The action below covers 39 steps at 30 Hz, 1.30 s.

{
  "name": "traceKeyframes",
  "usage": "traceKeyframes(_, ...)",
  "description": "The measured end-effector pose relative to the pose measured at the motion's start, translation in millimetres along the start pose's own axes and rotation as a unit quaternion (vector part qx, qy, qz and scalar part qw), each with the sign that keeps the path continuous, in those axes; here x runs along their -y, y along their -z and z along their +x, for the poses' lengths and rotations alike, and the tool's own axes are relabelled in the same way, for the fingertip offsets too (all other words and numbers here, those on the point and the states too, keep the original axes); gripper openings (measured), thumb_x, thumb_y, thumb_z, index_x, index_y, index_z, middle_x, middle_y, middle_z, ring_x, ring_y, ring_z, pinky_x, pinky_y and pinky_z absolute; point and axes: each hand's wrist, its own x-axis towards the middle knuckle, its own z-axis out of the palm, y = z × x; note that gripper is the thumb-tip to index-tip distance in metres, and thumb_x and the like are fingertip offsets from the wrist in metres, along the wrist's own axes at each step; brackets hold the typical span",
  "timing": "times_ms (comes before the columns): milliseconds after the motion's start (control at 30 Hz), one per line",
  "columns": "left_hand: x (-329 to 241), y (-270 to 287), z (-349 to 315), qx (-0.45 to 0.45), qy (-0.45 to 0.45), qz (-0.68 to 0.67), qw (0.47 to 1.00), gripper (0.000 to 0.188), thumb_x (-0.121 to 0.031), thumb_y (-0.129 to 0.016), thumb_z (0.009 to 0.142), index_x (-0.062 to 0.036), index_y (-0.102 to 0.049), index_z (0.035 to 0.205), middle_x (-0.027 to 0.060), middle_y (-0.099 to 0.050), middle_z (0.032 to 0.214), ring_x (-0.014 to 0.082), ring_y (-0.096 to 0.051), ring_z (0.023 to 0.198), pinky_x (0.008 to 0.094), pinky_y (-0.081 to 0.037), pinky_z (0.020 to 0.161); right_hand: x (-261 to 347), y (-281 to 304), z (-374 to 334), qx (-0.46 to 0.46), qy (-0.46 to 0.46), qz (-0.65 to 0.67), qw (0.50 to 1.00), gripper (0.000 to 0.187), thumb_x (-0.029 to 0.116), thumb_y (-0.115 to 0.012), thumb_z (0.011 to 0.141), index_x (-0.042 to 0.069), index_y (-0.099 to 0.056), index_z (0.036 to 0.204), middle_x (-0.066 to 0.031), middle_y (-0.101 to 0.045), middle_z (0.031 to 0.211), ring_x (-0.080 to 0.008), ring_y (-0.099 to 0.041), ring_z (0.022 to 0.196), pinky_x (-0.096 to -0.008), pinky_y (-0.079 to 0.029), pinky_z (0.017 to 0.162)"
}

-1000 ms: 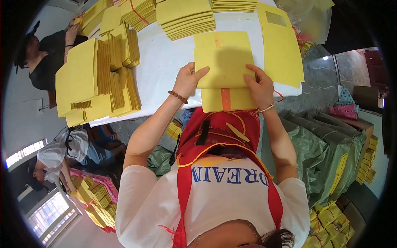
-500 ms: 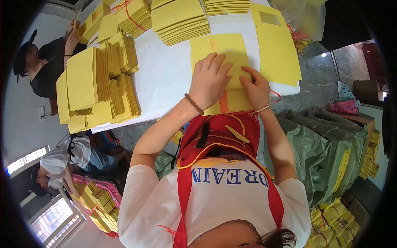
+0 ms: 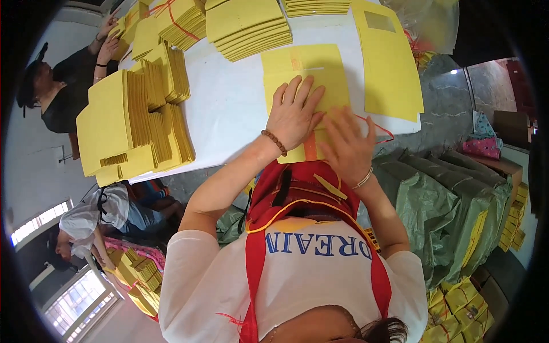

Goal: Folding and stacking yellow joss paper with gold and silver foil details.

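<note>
Right hand (image 3: 347, 147) blurred — open, fingers spread, covering the yellow sheet's (image 3: 309, 74) near edge w/ orange strip (image 3: 310, 147). Left hand (image 3: 294, 113) flat, open on sheet. Yellow stacks (image 3: 137, 123) left of it — white table (image 3: 229, 103).

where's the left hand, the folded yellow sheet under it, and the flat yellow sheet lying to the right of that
left hand (image 3: 294, 114), head view, on the back of the hand
folded yellow sheet (image 3: 303, 66), head view, on its bare upper part
flat yellow sheet (image 3: 392, 68), head view, on its middle
</note>
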Motion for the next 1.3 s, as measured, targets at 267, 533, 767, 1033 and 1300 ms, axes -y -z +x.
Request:
traceKeyframes(267, 13.0, 15.4, -7.3, -0.008, -0.061, -0.109, 0.992, 0.056, -0.032, -0.066, 0.076, -0.0096, -0.050, 0.125, 0.0137, -0.038, 0.135, 0.0328, -0.032, 0.124, 0.0468, -0.026, 0.100, -0.6, -11.6, -12.0, 0.051, -0.030, 0.044, 0.997, 0.048, 0.033, -0.054, 0.085, 0.011, -0.050, 0.128, -0.0032, -0.040, 0.140, -0.0229, -0.034, 0.131, -0.0593, -0.015, 0.104)
traceKeyframes(533, -8.3, 11.2, -13.7, -0.015, -0.125, 0.141, 0.982, 0.049, -0.029, -0.061, 0.075, -0.0030, -0.053, 0.116, 0.0167, -0.050, 0.121, 0.0289, -0.049, 0.103, 0.0376, -0.041, 0.080, -1.5, -5.1, -9.0, 0.040, -0.037, 0.035, 0.998, 0.046, 0.033, -0.055, 0.085, 0.010, -0.052, 0.125, -0.0026, -0.046, 0.135, -0.0244, -0.037, 0.129, -0.0571, -0.017, 0.104)
traceKeyframes(767, -4.3, 10.7, -9.4, 0.022, -0.113, 0.143, 0.983, 0.042, -0.016, -0.053, 0.075, 0.0008, -0.054, 0.113, 0.0147, -0.056, 0.110, 0.0262, -0.053, 0.090, 0.0318, -0.044, 0.070, -21.1, 9.2, 4.0, -0.003, -0.154, 0.433, 0.888, 0.040, 0.014, -0.051, 0.091, -0.002, -0.047, 0.126, -0.0141, -0.049, 0.130, -0.0231, -0.044, 0.123, -0.0341, -0.032, 0.102)
traceKeyframes(1033, 30.1, 66.9, -13.2, -0.198, -0.058, -0.038, 0.978, 0.053, 0.004, -0.056, 0.061, 0.0012, -0.054, 0.114, 0.0139, -0.058, 0.110, 0.0310, -0.054, 0.096, 0.0390, -0.044, 0.083, -21.6, 0.9, 2.6, -0.085, -0.162, 0.446, 0.876, 0.043, 0.013, -0.051, 0.091, -0.003, -0.043, 0.129, -0.0145, -0.048, 0.130, -0.0233, -0.045, 0.122, -0.0326, -0.032, 0.103)
traceKeyframes(1300, 126.3, 32.5, -97.2, -0.076, 0.077, 0.081, 0.991, 0.051, 0.001, -0.060, 0.067, -0.0005, -0.054, 0.117, 0.0140, -0.057, 0.115, 0.0326, -0.051, 0.101, 0.0392, -0.042, 0.089, -27.2, -5.1, -1.6, -0.054, -0.175, 0.422, 0.888, 0.032, 0.009, -0.054, 0.088, 0.000, -0.055, 0.119, -0.0141, -0.055, 0.122, -0.0255, -0.048, 0.119, -0.0346, -0.036, 0.100)
